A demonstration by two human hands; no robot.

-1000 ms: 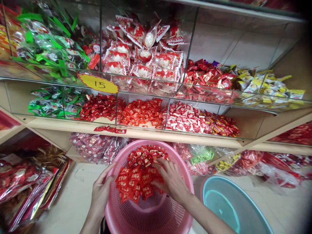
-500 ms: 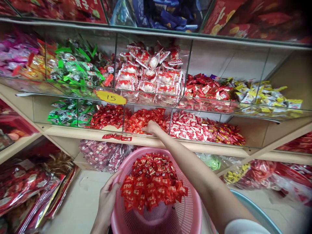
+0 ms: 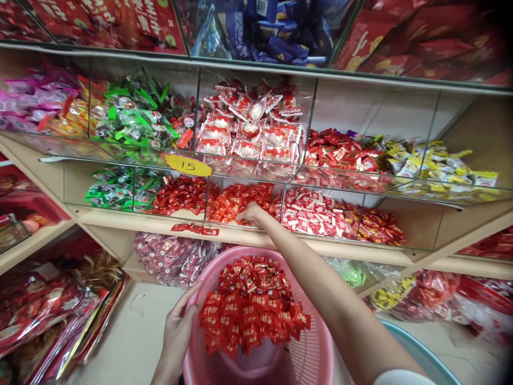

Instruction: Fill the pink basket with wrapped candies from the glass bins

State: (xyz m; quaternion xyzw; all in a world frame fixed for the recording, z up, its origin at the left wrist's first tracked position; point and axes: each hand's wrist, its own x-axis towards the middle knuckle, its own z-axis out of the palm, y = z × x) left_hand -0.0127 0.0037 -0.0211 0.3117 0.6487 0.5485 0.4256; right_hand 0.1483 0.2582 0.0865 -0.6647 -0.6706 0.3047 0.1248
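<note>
My left hand (image 3: pixel 176 334) is closed on the left rim of a pink plastic basket (image 3: pixel 326 331), thumb over the edge. Inside the basket lie two kinds of wrapped candy: small dark red candies (image 3: pixel 256 272) at the back and brighter red packets with gold print (image 3: pixel 248 321) in front. Stretched forward over the basket, my right hand (image 3: pixel 253 215) is at the front of a shelf compartment of bright red wrapped candies (image 3: pixel 230 200). Its fingers look curled together at the candies; their tips are partly hidden, and whatever they hold does not show.
Glass dividers part the compartments. Red-and-white candies (image 3: pixel 316 211) are on the right, dark red ones (image 3: pixel 182 192) on the left. A yellow price tag (image 3: pixel 187 165) hangs above. Loose candies (image 3: pixel 195 229) lie on the wooden ledge (image 3: pixel 340 243). A teal tub rim (image 3: pixel 420 347) shows at lower right.
The view has tilted up a little, so the shelves sit lower. My right hand stays at the same compartment, and my left hand keeps hold of the basket rim.
</note>
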